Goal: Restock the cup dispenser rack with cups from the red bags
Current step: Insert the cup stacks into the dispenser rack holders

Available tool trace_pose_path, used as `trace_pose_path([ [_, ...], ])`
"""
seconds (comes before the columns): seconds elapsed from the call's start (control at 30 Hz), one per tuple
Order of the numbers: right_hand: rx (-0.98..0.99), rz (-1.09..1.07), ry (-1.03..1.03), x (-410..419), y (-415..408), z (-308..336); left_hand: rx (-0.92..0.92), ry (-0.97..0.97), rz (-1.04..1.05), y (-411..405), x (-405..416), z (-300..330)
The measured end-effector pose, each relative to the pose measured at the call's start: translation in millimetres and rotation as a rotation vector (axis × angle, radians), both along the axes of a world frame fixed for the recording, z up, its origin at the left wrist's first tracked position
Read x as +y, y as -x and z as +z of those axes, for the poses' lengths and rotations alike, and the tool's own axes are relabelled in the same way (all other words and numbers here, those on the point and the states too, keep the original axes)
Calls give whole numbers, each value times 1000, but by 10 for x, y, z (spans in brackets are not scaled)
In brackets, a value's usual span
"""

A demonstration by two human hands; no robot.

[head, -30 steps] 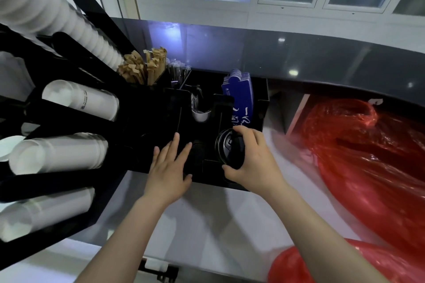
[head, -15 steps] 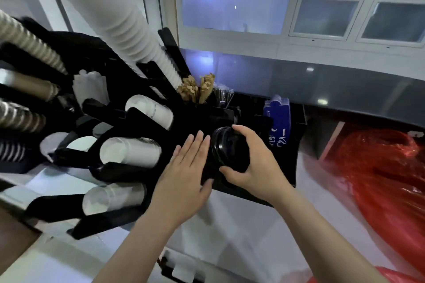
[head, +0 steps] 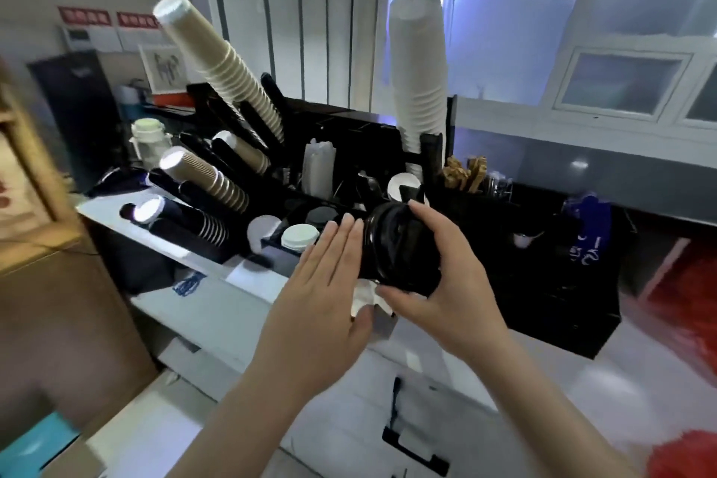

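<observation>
— What is the right hand (head: 446, 283) doing?

— Its fingers and thumb are curled round a stack of black lids (head: 395, 244), held on its side in front of the black cup dispenser rack (head: 543, 283). The thumb lies under the stack and the fingers wrap over the top.

— And the left hand (head: 322, 295)?

— Flat, fingers straight and together, grasping nothing. Its fingertips (head: 345, 229) sit right against the left end of the lid stack; whether they actually press on it I cannot tell. Below the two hands there is something white and crumpled (head: 364, 295), partly hidden.

— Where are the cups?

— In the rack on the white worktop (head: 217, 307). A tall white cup stack (head: 419, 66) stands nearly upright at the back, and a cream ribbed stack (head: 221, 62) leans out up and to the left. Lower left, a brown ribbed stack (head: 205, 178) and a black ribbed stack (head: 182, 217) lie slanted in their sleeves, ends pointing towards the camera. A white lid (head: 298, 237) sits in a slot just left of the left hand.

— And the red bags?

— One red bag (head: 690, 283) shows at the right edge beyond the rack, blurred, and another red bag corner (head: 683, 454) at the bottom right. Wooden stirrers (head: 465, 171) stand in a compartment behind the lids, and blue packets (head: 589, 229) sit at the rack's right end.
</observation>
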State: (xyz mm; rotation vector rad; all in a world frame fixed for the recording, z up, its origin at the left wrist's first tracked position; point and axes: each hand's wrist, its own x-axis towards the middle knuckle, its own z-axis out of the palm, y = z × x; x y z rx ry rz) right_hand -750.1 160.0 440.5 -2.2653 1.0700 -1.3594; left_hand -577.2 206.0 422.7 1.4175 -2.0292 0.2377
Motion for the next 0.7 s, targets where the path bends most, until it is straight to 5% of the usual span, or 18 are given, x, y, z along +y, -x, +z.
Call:
trace_pose_path([
  [0.3, 87, -3, -86, 178, -944, -122, -13, -82, 78, -884, 181, -138],
  [0.7, 115, -84, -170, -726, -1918, -468, -49, -161, 110, -1849, -831, -459],
])
